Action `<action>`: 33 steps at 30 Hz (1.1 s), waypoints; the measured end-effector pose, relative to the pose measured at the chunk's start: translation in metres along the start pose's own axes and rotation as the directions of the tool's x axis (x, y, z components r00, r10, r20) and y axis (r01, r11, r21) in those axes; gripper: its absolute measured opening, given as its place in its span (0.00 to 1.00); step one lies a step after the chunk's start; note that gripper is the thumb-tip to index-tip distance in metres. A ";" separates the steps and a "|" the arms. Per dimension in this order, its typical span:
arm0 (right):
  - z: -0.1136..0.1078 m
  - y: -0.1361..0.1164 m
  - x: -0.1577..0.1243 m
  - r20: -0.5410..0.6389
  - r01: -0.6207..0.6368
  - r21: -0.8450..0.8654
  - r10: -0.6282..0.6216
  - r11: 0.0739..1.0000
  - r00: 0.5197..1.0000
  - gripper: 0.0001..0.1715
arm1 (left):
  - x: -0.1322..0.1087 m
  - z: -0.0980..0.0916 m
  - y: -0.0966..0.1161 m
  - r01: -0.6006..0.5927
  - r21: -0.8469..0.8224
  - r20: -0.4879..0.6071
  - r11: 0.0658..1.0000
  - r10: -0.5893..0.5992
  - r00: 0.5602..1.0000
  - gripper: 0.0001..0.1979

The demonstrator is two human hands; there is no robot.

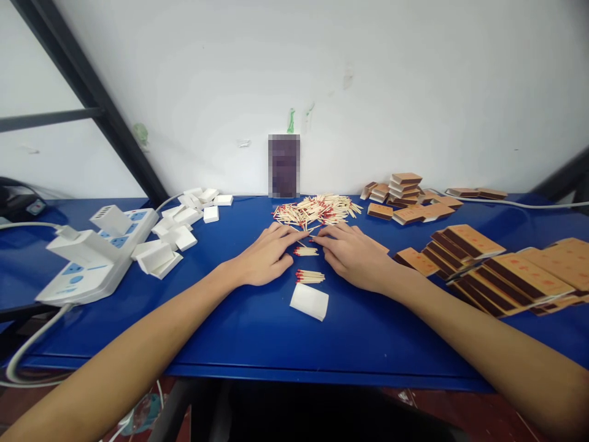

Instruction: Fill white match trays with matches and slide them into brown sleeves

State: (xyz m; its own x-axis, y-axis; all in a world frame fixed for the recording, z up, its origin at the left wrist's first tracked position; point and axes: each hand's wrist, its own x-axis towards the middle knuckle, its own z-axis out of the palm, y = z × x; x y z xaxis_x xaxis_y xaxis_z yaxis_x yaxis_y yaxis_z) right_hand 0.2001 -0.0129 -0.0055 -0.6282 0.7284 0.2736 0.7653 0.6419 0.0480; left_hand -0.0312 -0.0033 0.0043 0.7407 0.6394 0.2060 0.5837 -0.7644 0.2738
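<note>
A heap of red-tipped matches [322, 210] lies on the blue table against the wall. Just in front of it, my left hand [269, 255] rests low with its fingers extended, the index fingertip at a few loose matches. Opposite, my right hand [345, 255] is spread, its fingertips touching or close to the same loose matches. Between the hands sits a small group of matches [306, 252], heads to the left. Nearer to me is a second group [310, 277], lined up the same way. A white box [310, 301] lies right below that group.
White matchbox trays [177, 224] are scattered at the left, beside a white power strip [103, 261] with plugs and cables. Orange and brown matchbox sleeves [506, 270] are piled at the right, with more sleeves [405, 196] behind. A blurred dark object [284, 166] stands against the wall.
</note>
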 end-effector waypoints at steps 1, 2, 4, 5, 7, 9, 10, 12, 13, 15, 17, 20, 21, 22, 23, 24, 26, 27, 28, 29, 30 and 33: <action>0.000 0.000 0.000 0.002 0.001 0.013 -0.001 1.000 1.000 0.22 | 0.000 0.001 -0.001 0.015 0.015 -0.012 1.000 -0.014 1.000 0.30; 0.000 -0.001 0.000 0.005 0.003 0.022 -0.003 1.000 1.000 0.22 | 0.000 0.001 -0.003 0.027 0.028 -0.021 0.999 -0.026 0.999 0.30; -0.001 -0.002 -0.001 0.008 0.011 0.034 -0.011 0.999 1.000 0.22 | -0.001 0.002 -0.004 0.037 0.042 -0.027 0.998 -0.036 0.999 0.29; -0.001 -0.002 -0.001 0.009 0.018 0.038 -0.018 0.999 1.000 0.22 | -0.001 0.002 -0.005 0.038 0.044 -0.028 0.998 -0.036 0.999 0.29; -0.001 -0.002 -0.001 0.013 0.034 0.050 -0.035 0.998 0.999 0.23 | -0.001 0.001 -0.004 0.038 0.040 -0.043 0.998 -0.036 0.998 0.29; -0.001 -0.002 -0.002 0.017 0.048 0.070 -0.050 0.996 0.999 0.24 | -0.001 0.000 -0.004 0.038 0.022 -0.067 0.999 -0.036 0.997 0.28; -0.001 -0.002 -0.002 0.015 0.054 0.084 -0.055 0.995 0.998 0.24 | -0.001 0.000 -0.004 0.036 0.006 -0.079 0.999 -0.036 0.996 0.28; -0.001 -0.002 -0.003 0.008 0.063 0.126 -0.065 0.990 0.998 0.24 | -0.001 0.000 -0.004 0.030 -0.034 -0.096 0.999 -0.033 0.995 0.27; -0.001 -0.002 -0.003 0.004 0.066 0.151 -0.067 0.986 0.998 0.24 | -0.001 0.000 -0.004 0.026 -0.053 -0.105 0.998 -0.031 0.994 0.27; -0.001 -0.003 -0.003 0.001 0.062 0.202 -0.064 0.977 0.998 0.25 | -0.001 0.001 -0.004 0.009 -0.092 -0.126 0.996 -0.021 0.992 0.27; -0.002 -0.005 -0.004 0.005 0.054 0.239 -0.057 0.969 0.998 0.27 | 0.000 0.002 -0.004 -0.023 -0.124 -0.153 0.992 0.004 0.988 0.27; -0.003 -0.006 -0.003 0.000 0.051 0.272 -0.053 0.961 0.999 0.26 | 0.000 0.001 -0.003 -0.069 -0.137 -0.178 0.988 0.044 0.983 0.26; -0.004 -0.007 -0.003 -0.009 0.056 0.281 -0.056 0.958 0.998 0.25 | 0.000 0.000 -0.002 -0.078 -0.132 -0.180 0.988 0.054 0.982 0.26; -0.005 -0.007 -0.002 -0.023 0.065 0.291 -0.061 0.955 0.998 0.24 | 0.000 -0.001 -0.002 -0.083 -0.124 -0.180 0.989 0.060 0.982 0.25; -0.006 -0.006 -0.001 -0.040 0.079 0.301 -0.070 0.950 0.997 0.23 | 0.000 -0.002 -0.002 -0.083 -0.115 -0.180 0.990 0.062 0.982 0.25; -0.006 -0.006 -0.001 -0.061 0.096 0.311 -0.081 0.946 0.995 0.22 | 0.000 -0.002 -0.002 -0.080 -0.103 -0.182 0.991 0.060 0.981 0.25; -0.008 -0.005 0.000 -0.095 0.123 0.318 -0.097 0.940 0.991 0.22 | 0.000 -0.003 -0.003 -0.059 -0.072 -0.190 0.996 0.044 0.981 0.24; -0.008 -0.004 0.000 -0.108 0.124 0.315 -0.095 0.941 0.990 0.22 | 0.000 -0.002 -0.003 -0.039 -0.052 -0.190 0.998 0.028 0.981 0.24; -0.008 -0.004 0.000 -0.116 0.121 0.307 -0.089 0.944 0.989 0.23 | -0.001 -0.002 -0.004 -0.016 -0.030 -0.183 0.999 0.010 0.983 0.24; -0.008 -0.004 0.000 -0.118 0.116 0.300 -0.083 0.947 0.989 0.24 | -0.001 -0.001 -0.005 0.007 -0.006 -0.172 1.000 -0.008 0.985 0.23; -0.008 -0.004 -0.001 -0.118 0.117 0.293 -0.085 0.949 0.989 0.24 | -0.001 -0.001 -0.006 0.027 0.019 -0.156 0.999 -0.024 0.987 0.22; -0.007 -0.004 -0.003 -0.104 0.160 0.285 -0.135 0.945 0.985 0.24 | -0.001 0.001 -0.007 0.057 0.069 -0.118 0.996 -0.049 0.992 0.21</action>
State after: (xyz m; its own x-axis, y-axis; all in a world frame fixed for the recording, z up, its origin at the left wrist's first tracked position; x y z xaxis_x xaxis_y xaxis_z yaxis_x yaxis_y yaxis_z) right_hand 0.1995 -0.0194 0.0003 -0.7080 0.6058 0.3630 0.5825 0.7915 -0.1849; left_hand -0.0358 0.0012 0.0015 0.6670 0.6814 0.3014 0.6468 -0.7303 0.2198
